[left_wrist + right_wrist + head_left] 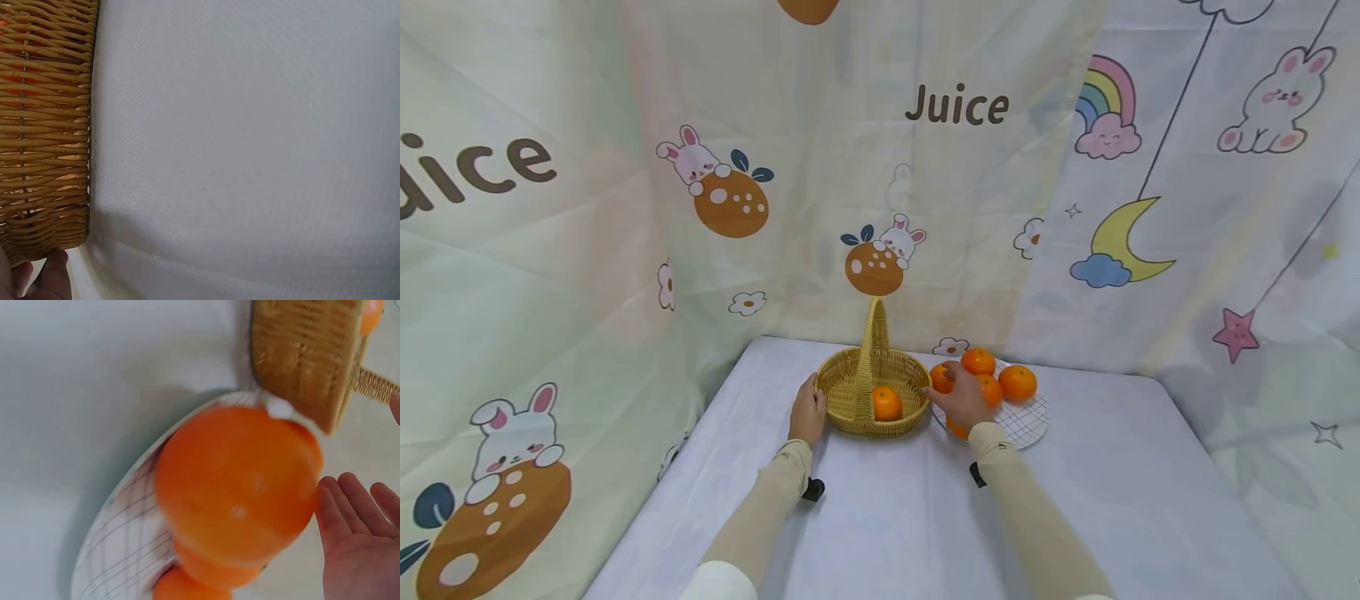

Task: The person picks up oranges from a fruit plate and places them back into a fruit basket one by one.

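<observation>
A woven basket (857, 392) with a tall handle stands on the table, and one orange (887, 403) lies inside it. My left hand (807, 414) holds the basket's left wall (44, 125), thumb at the rim and fingertips (47, 275) by its base. To the basket's right a checked plate (1026, 425) carries several oranges (1017, 382). My right hand (958, 398) hovers over the plate's near-left oranges with its fingers (350, 519) straight, close beside a large orange (237, 481) and holding nothing.
A white cloth covers the table (895, 517). Printed curtains (625, 208) close in the back and both sides. The plate's rim (119, 550) nearly touches the basket (306, 356).
</observation>
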{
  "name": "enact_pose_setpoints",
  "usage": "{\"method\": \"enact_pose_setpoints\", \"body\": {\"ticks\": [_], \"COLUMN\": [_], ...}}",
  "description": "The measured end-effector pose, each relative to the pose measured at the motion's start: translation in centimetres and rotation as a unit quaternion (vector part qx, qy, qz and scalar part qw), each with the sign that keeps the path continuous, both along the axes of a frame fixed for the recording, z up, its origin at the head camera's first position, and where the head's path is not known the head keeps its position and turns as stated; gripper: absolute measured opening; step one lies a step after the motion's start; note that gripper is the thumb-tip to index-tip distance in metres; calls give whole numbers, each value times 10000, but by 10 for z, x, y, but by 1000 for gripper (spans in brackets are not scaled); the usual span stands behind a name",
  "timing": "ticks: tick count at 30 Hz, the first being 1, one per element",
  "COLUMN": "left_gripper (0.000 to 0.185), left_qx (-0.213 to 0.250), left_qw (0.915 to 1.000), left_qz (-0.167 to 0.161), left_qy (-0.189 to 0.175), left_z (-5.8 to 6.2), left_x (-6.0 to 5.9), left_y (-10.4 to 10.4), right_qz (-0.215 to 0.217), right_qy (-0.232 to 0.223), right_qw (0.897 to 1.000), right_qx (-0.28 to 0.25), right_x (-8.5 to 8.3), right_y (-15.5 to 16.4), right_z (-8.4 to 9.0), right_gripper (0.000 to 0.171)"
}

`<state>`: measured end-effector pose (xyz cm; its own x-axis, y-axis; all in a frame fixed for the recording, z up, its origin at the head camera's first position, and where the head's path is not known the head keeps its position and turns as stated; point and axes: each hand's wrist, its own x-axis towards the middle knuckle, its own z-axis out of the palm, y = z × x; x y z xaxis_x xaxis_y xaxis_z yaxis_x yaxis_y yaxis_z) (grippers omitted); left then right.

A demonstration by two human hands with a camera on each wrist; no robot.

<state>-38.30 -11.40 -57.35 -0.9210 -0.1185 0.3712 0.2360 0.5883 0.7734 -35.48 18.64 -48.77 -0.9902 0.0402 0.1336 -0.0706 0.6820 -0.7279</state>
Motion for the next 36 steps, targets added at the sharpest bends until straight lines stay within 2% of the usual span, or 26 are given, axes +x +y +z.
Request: {"method": "enact_pose_setpoints", "body": {"ticks": [8, 14, 20, 27, 36], "left_gripper": [47, 48, 48, 48, 49], "left_qx": [111, 141, 256, 266, 322], "left_qw": [9999, 9998, 9994, 9989, 9989], "left_qz": [-51, -43, -18, -4, -36], "left_qy": [-83, -157, -244, -377, -351], "left_z": [4, 4, 5, 6, 8], "left_x": [3, 4, 3, 3, 4], "left_y": [-1, -2, 0, 1, -1], "right_qz": [-226, -252, -266, -604, -944], "right_qy": [279, 346, 495, 789, 1136], "right_qw": [9994, 9990, 9982, 9948, 9881], "right_qx": [-5, -87, -203, -210, -427], "right_x": [6, 12, 20, 26, 30], "right_y": [28, 38, 42, 41, 39], "right_z": [-12, -22, -30, -43, -57], "right_gripper": [71, 65, 56, 59, 65]}}
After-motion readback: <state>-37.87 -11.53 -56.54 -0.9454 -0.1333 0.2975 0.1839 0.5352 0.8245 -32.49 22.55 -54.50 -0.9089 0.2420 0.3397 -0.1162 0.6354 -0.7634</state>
